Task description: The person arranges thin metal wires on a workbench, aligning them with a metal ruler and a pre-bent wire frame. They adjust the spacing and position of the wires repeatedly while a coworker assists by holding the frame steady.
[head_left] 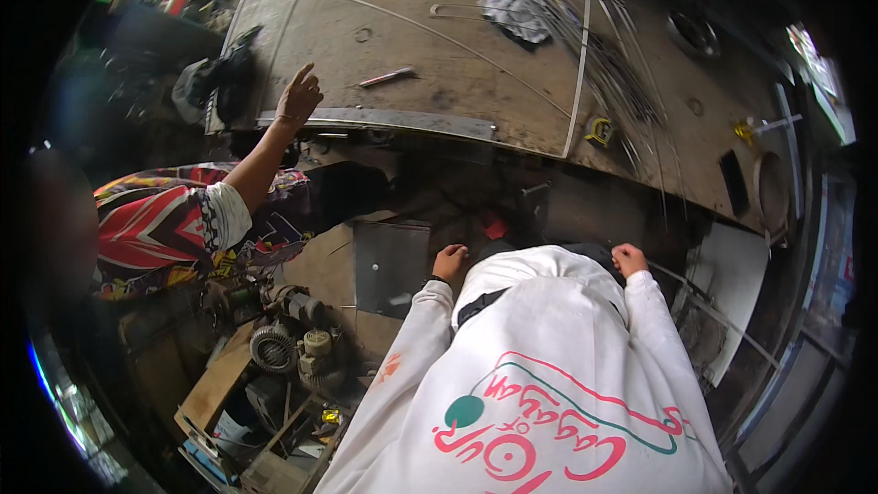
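Observation:
My left hand hangs beside my waist, its fingers curled in and no object showing in it. On the other side of my body, my right hand is also closed in a loose fist, with nothing sticking out of it. Both are apart from the worktable ahead. On its top lie a marker pen, a long thin rod and a bundle of metal rods by a crumpled cloth. A yellow tape measure sits near the front edge. Another person's hand reaches over the table's left end.
Electric motors and boards crowd the floor at lower left. A grey metal sheet lies left of me. A pale panel leans at right. The table also bears a round metal ring and a black flat object.

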### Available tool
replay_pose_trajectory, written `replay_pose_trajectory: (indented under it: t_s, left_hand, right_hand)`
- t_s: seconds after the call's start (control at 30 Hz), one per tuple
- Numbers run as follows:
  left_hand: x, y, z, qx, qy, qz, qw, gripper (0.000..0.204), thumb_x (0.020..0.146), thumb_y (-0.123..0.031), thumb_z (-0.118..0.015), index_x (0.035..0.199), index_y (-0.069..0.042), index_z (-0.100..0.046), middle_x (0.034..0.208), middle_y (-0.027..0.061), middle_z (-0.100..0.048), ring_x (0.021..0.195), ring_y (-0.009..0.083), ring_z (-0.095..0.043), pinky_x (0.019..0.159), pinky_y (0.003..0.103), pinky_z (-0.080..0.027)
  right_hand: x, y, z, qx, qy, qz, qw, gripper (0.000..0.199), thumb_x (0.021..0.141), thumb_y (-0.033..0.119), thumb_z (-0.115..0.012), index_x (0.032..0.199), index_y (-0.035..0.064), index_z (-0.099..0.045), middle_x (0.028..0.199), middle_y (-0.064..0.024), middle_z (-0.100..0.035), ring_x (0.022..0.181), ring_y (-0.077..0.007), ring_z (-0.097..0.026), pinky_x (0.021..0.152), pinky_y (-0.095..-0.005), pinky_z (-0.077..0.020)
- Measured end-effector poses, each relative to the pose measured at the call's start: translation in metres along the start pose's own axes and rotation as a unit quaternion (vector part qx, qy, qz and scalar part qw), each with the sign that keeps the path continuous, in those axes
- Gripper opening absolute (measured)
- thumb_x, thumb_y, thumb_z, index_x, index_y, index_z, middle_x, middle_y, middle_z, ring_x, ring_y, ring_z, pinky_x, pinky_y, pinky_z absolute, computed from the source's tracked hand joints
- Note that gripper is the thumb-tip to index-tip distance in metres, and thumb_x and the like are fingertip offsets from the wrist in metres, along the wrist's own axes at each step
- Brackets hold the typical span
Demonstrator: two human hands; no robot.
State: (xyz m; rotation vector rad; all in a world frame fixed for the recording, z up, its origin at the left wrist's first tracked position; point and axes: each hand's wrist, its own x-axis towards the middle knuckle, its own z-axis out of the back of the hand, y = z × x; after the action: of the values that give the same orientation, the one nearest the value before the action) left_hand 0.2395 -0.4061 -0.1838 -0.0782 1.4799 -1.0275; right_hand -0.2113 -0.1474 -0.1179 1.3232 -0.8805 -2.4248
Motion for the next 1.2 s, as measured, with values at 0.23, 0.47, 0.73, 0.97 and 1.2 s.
replay_pose_trajectory:
  t_s: [0.23, 0.47, 0.73, 0.97, 1.2]
  left_hand:
    - [0.014, -0.007, 0.046, -0.008, -0.071, 0.009, 0.997, 0.032, 0.103, -0.026, -0.069, 0.125, -0.003, -0.071, 0.102, 0.0100, -0.078, 0.088, 0.0179, -0.073, 0.074, 0.031, -0.056]
    - [-0.009, -0.132, -0.031, 0.110, -0.319, -0.158, 0.928, 0.028, 0.093, -0.033, -0.077, 0.104, -0.007, -0.077, 0.097, 0.0106, -0.079, 0.091, 0.0283, -0.077, 0.083, 0.038, -0.059]
    - [0.007, -0.221, -0.134, 0.056, -0.290, -0.353, 0.888, 0.025, 0.091, -0.030, -0.083, 0.092, -0.007, -0.074, 0.084, 0.0085, -0.072, 0.072, 0.0235, -0.068, 0.069, 0.036, -0.054]
    - [-0.003, -0.239, -0.208, -0.012, -0.266, -0.339, 0.902, 0.034, 0.091, -0.031, -0.085, 0.107, -0.004, -0.072, 0.091, 0.0057, -0.071, 0.078, 0.0166, -0.066, 0.075, 0.032, -0.054]
    - [0.015, -0.224, -0.242, -0.013, -0.298, -0.368, 0.881, 0.031, 0.091, -0.027, -0.086, 0.104, -0.003, -0.072, 0.096, 0.0069, -0.069, 0.081, 0.0188, -0.065, 0.077, 0.032, -0.054]
  right_hand:
    - [0.009, 0.003, -0.024, -0.006, 0.016, 0.000, 1.000, 0.015, 0.094, 0.017, -0.072, 0.093, 0.0025, -0.075, 0.079, -0.0040, -0.073, 0.067, -0.0128, -0.066, 0.065, -0.0300, -0.0553]
    - [0.019, -0.037, 0.001, -0.010, -0.013, 0.024, 1.000, 0.014, 0.094, 0.015, -0.071, 0.094, 0.0015, -0.076, 0.080, -0.0045, -0.073, 0.068, -0.0140, -0.067, 0.066, -0.0305, -0.0561]
    - [-0.010, -0.046, 0.033, -0.098, -0.043, 0.086, 0.991, 0.019, 0.089, 0.022, -0.077, 0.098, 0.0055, -0.079, 0.093, -0.0088, -0.079, 0.087, -0.0184, -0.073, 0.084, -0.0343, -0.0578]
    - [-0.059, -0.079, 0.085, -0.064, -0.054, 0.037, 0.996, 0.019, 0.090, 0.022, -0.077, 0.100, 0.0056, -0.079, 0.093, -0.0074, -0.078, 0.087, -0.0169, -0.072, 0.084, -0.0334, -0.0573]
    - [-0.067, -0.128, 0.116, -0.034, -0.035, 0.054, 0.997, 0.018, 0.092, 0.018, -0.077, 0.101, 0.0033, -0.077, 0.094, -0.0070, -0.078, 0.089, -0.0167, -0.073, 0.084, -0.0331, -0.0578]
